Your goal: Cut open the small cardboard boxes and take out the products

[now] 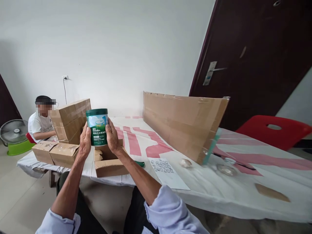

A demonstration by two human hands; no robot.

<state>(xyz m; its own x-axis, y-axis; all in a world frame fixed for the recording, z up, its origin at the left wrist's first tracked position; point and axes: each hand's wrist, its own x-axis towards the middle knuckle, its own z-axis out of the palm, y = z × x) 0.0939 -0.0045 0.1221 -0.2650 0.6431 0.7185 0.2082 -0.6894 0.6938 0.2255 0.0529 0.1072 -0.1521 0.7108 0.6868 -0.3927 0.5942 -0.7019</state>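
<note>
A green canister (98, 128) with a dark green lid and a printed label is held upright between both hands. My left hand (85, 140) grips its left side, and my right hand (113, 136) wraps its right side. Below and just behind the canister, an open cardboard box (110, 168) rests at the table's front edge; its inside is partly hidden by my right hand and forearm. To the right of the box lies a green-handled object (139, 164), mostly covered by my forearm.
Stacked cartons (70, 118) and two low cartons (55, 152) stand left, near a seated person (41, 122). A cardboard panel (180, 122) stands upright on the cloth-covered table (207, 191). A printed sheet (168, 175), tape rolls (226, 169) and a red chair (280, 130) are to the right.
</note>
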